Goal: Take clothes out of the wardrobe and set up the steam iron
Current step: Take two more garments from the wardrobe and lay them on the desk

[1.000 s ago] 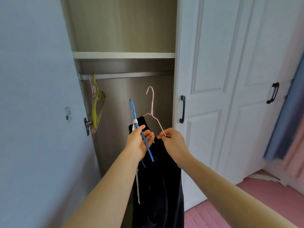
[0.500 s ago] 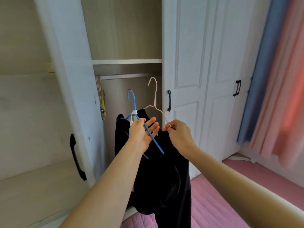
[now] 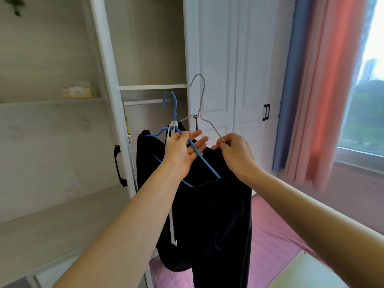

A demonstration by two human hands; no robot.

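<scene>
Black clothing (image 3: 207, 215) hangs in the near middle, draped from two hangers held up in front of the open white wardrobe (image 3: 153, 48). The left hand (image 3: 180, 154) carries a blue coated wire hanger (image 3: 175, 109): its thumb presses the wire just below a white band (image 3: 174, 123) at the neck, the hanger's right arm runs across the upturned palm, and the fingers (image 3: 196, 134) lie nearly straight. The right hand (image 3: 234, 156), just beside it but apart, pinches the right arm of a pale thin wire hanger (image 3: 215, 130) between thumb and forefinger. A white strap (image 3: 172, 225) dangles in front of the dark cloth. Farther back, a metal rail (image 3: 145, 101) crosses the compartment under a shelf; the blue hook overlaps it, and whether they touch cannot be told. To the left stands the open wardrobe door (image 3: 108, 80) with a black handle (image 3: 118, 165); to the right is a closed panelled white door (image 3: 218, 59). Beyond that hang a blue curtain (image 3: 288, 100) and a pink curtain (image 3: 324, 90) beside a window (image 3: 365, 100). Pink floor covering (image 3: 270, 246) lies below.
</scene>
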